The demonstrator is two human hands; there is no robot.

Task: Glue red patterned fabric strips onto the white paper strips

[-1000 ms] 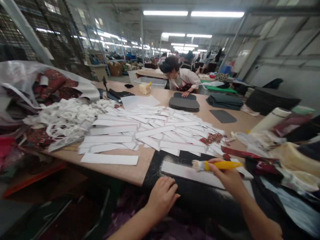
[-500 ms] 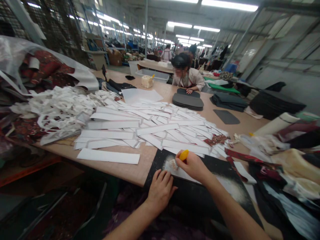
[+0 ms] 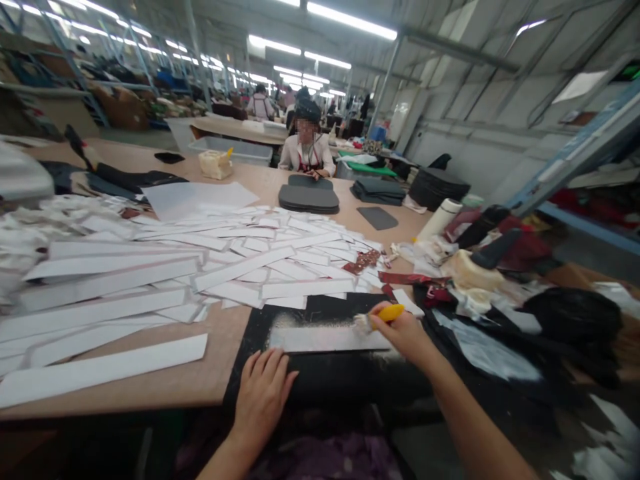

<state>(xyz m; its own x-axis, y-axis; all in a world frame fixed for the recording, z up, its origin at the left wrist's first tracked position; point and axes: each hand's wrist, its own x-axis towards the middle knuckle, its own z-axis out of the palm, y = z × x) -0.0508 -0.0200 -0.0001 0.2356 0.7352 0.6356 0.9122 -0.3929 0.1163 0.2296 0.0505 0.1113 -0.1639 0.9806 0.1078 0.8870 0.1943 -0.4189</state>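
Gripping a yellow-handled brush (image 3: 387, 314) between thumb and fingers, the right hand (image 3: 407, 337) works above the right-hand part of a pale strip (image 3: 325, 339) on a black sheet (image 3: 310, 383) at the table's near edge. The brush's long axis runs mostly sideways: its bristles point left and slightly down toward the strip's far edge, its handle right and slightly up. Blur hides whether the bristles touch. The strip lies flat, its long axis running left to right across the sheet. Open and holding nothing, the left hand (image 3: 263, 393) rests palm down, fingertips at the strip's left end. Beyond, white strips (image 3: 250, 267) lie loosely heaped on the tan table (image 3: 215, 363), with a single white strip (image 3: 105, 370) nearer the front edge. Across the table, a co-worker (image 3: 307, 150) sits behind stacked dark gray panels (image 3: 309, 199), one hand at the stack.

Half a second earlier, the brush was over the strip's left end, near the left hand, its handle angled toward the camera; it has since moved right. The view has swung rightward, and the co-worker, then bent forward, is more upright.
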